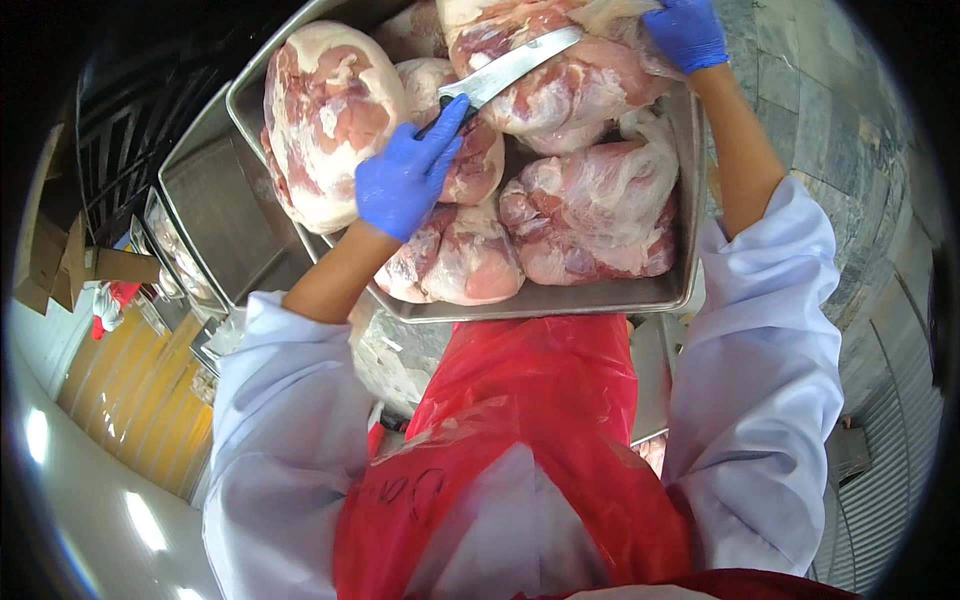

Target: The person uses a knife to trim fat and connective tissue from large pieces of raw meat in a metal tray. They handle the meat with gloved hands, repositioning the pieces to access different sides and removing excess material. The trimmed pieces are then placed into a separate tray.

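Observation:
My left hand [405,175], in a blue glove, is closed round the dark handle of a knife [520,62], index finger stretched toward the blade, which lies over a big piece of raw meat [590,85] at the top of a deep metal tray [688,250]. My right hand [685,38], also gloved in blue, grips that piece's pale, loose upper edge at the tray's far right corner. More pieces share the tray: a fatty one [330,125] at left, one partly under my left hand, and two [590,215] [450,260] along the near side.
At left stand an empty metal tray [225,225], further trays with pale contents [180,260] and cardboard boxes [65,255]. A person's red-and-white clothing [110,310] shows far left. Grey tiles [810,110] lie at right, yellow slats [130,400] lower left. My red apron is below the tray.

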Available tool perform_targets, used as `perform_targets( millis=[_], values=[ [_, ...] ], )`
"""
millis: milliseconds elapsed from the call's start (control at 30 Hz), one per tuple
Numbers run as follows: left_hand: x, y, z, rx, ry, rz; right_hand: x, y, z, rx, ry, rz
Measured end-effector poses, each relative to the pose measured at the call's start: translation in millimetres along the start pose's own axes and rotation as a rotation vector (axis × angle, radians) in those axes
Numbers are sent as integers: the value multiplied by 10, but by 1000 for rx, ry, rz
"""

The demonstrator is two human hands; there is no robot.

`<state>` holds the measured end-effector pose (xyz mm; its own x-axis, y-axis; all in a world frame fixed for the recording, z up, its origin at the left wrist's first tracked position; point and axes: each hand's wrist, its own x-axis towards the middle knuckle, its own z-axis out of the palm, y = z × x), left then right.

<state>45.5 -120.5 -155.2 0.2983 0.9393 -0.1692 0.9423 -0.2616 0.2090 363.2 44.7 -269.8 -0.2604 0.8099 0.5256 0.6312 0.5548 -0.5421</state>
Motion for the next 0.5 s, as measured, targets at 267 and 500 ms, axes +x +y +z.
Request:
perform_targets(
  millis=[267,500],
  values=[
    [-253,-4,608,-89,165,-49,-26,-27,-18,-38,63,-47],
    [-86,107,-350,11,-115,-81,-1,21,15,-62,81,-23]
  ],
)
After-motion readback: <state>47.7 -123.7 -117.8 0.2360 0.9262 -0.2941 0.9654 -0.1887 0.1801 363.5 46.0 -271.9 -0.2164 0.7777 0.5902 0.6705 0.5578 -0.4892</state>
